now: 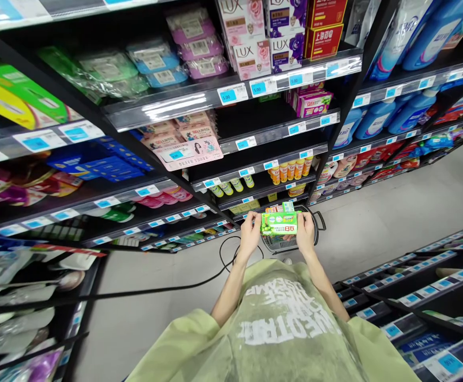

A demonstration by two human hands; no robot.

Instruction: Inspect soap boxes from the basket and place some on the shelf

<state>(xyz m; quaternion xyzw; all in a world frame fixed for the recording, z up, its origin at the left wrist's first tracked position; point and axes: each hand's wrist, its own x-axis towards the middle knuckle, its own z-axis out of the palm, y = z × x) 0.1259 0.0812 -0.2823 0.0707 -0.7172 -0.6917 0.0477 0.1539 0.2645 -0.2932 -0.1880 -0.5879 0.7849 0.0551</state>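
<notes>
Status: the pack (279, 223), just right of and below the frame's centre, is in hand and clear of the shelves (136, 119) that fill the upper part of the frame. Picking up can be judged complete. Setting down is not yet done: the pack is supported by the hands alone.

Grip: the fingers of the left hand (250, 232) pinch the pack's left end; the fingers of the right hand (305, 231) pinch its right end. The long face between them is exposed.

Position: in the view, the pack overlaps the basket (270, 244), whose lower part shows beneath it. Clearance between the two cannot be determined.

Appearance: the pack is oblong, straight-edged and mainly bright green. Round green shapes are printed toward the left; a paler area with dark lettering lies toward the right. Smaller print is not legible. No damage or opening is visible on the exposed face.
</notes>
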